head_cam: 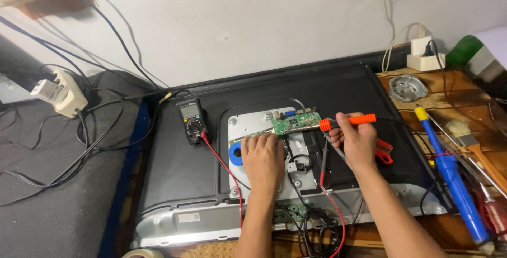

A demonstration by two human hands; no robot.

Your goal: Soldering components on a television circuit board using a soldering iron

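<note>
Nearby, multimeter [192,120] and leads [224,165] flank the hands.

Grey rectangular multimeter screen [188,111] left of board; white label [188,218] on panel's lower edge.

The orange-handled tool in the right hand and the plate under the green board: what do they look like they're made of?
Orange-handled tool: the grip looks like matte moulded plastic; its tip is hidden behind the right hand. Plate: likely bare sheet metal, pale grey with a dull sheen and stamped holes. Green board: apparently a laminate circuit board.
</note>
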